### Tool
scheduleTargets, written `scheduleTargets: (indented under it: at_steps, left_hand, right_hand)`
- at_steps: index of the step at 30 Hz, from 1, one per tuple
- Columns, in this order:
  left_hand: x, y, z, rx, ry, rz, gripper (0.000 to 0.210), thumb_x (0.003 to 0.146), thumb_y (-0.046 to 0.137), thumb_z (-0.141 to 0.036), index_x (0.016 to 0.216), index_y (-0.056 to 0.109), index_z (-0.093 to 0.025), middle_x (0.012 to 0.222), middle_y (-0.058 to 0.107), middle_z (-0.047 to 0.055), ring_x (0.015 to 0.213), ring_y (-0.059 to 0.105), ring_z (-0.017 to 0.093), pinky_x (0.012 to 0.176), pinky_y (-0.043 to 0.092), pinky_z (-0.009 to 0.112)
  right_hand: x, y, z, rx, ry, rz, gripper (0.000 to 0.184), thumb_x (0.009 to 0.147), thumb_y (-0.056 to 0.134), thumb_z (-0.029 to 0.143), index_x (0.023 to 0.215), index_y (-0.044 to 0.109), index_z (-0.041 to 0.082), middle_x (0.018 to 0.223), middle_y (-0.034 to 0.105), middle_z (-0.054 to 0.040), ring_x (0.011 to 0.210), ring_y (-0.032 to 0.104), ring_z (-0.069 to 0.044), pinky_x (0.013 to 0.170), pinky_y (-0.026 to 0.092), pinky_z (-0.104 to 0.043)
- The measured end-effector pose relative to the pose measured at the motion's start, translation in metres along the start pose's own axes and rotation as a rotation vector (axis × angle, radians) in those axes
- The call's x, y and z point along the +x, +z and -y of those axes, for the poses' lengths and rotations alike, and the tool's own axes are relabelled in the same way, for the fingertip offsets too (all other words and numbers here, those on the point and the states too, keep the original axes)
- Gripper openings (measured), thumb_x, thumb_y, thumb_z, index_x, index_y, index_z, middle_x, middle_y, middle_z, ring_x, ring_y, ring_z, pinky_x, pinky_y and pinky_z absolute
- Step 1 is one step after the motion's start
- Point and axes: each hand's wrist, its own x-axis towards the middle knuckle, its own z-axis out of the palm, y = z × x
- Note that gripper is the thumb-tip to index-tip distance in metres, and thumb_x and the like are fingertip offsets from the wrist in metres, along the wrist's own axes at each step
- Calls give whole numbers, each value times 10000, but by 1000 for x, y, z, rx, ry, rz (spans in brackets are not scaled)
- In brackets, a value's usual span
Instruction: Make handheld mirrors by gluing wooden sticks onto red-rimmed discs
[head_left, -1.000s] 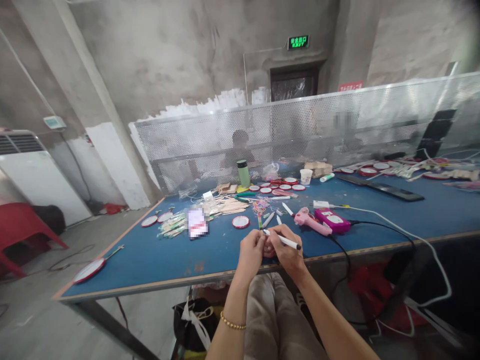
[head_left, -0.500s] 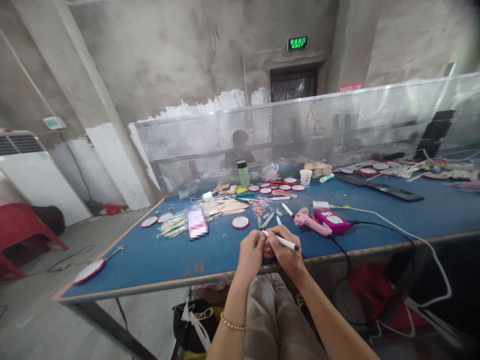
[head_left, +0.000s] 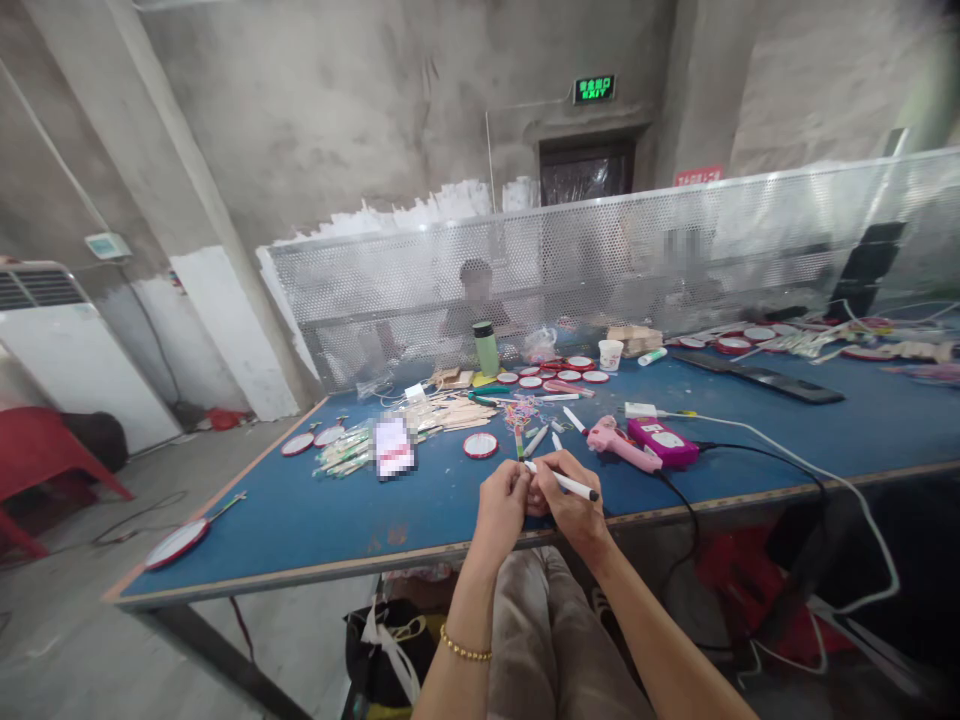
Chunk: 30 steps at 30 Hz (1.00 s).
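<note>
My right hand (head_left: 576, 508) is closed around a white marker pen (head_left: 576, 485) with a black end, its tip pointing left toward my left hand. My left hand (head_left: 502, 498) pinches a thin stick (head_left: 519, 442) with coloured bands, which stands up past the fingertips; its lower end is hidden by the fingers. The pen tip meets or nearly meets the stick, too small to tell which. Beyond the hands lie a heap of small coloured bands (head_left: 523, 410) and loose white markers (head_left: 536, 441). A round red-rimmed white disc (head_left: 481, 445) rests left of the stick.
On the right are a pink glue gun (head_left: 624, 447), a magenta box (head_left: 663, 443) and trailing cables. A phone (head_left: 394, 447) lies by wooden sticks (head_left: 457, 412) on the left. A green bottle (head_left: 486, 350) and paper cup (head_left: 610, 354) stand near the perforated screen (head_left: 405, 290).
Both hands keep nearly the same place and hold on the pen and stick. The view has shifted very slightly; nothing on the table has visibly moved.
</note>
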Motion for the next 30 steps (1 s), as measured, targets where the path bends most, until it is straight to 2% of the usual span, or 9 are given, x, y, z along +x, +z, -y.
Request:
scheduleTargets:
  at_steps: [6, 15, 23, 30]
  left_hand:
    - [0, 0, -1, -34, 8, 12, 252, 804, 539, -397, 673, 505, -185, 619, 524, -24, 599, 495, 121, 562, 443, 224]
    - [0, 1, 1, -137, -45, 41, 285, 786, 570, -450, 704, 509, -184, 633, 539, -21, 593, 526, 131, 546, 477, 245]
    - [0, 0, 2, -64, -15, 15, 286, 808, 562, -439, 689, 513, -183, 627, 552, -18, 612, 533, 130, 570, 465, 231]
    - [0, 0, 4, -99, -22, 24, 292, 805, 566, -451, 698, 519, -183, 624, 550, -20, 596, 528, 131, 548, 458, 232]
  right_hand:
    - [0, 1, -1, -14, 12, 5, 226, 860, 528, 317, 675, 589, 203, 541, 615, 13, 475, 573, -122, 499, 468, -217]
    - [-1, 1, -1, 16, 33, -18, 225, 866, 527, 319, 680, 579, 204, 522, 600, 22, 449, 558, -120, 476, 461, -219]
    - [0, 0, 0, -1, 5, -11, 229, 860, 532, 308, 667, 583, 197, 533, 608, 19, 463, 561, -114, 484, 457, -208]
    - [-1, 1, -1, -7, -4, -23, 230, 861, 530, 307, 665, 581, 197, 525, 603, 20, 457, 560, -112, 485, 456, -203]
